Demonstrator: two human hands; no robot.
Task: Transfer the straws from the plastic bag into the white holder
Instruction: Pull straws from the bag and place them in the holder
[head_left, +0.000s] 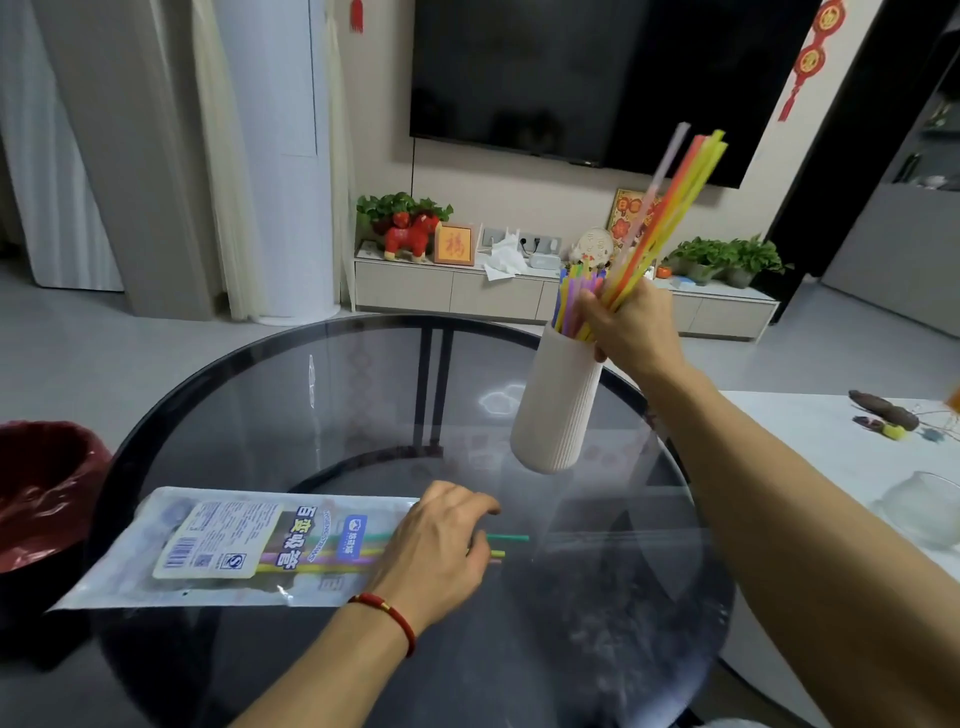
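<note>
A ribbed white holder (558, 405) stands on the round glass table (322, 395), with several coloured straws (571, 296) standing in it. My right hand (631, 327) is at the holder's mouth, shut on a bundle of long orange, yellow and pink straws (670, 208) that slants up to the right, lower ends at the rim. The plastic bag (234, 545) lies flat at the table's front left, a few straws (506, 545) poking out of its right end. My left hand (441, 551) rests on that open end, pressing it down.
A dark red-lined bin (41, 493) stands left of the table. A white table with a glass bowl (924, 514) and small items is on the right. A TV cabinet with plants and ornaments lies beyond the glass table.
</note>
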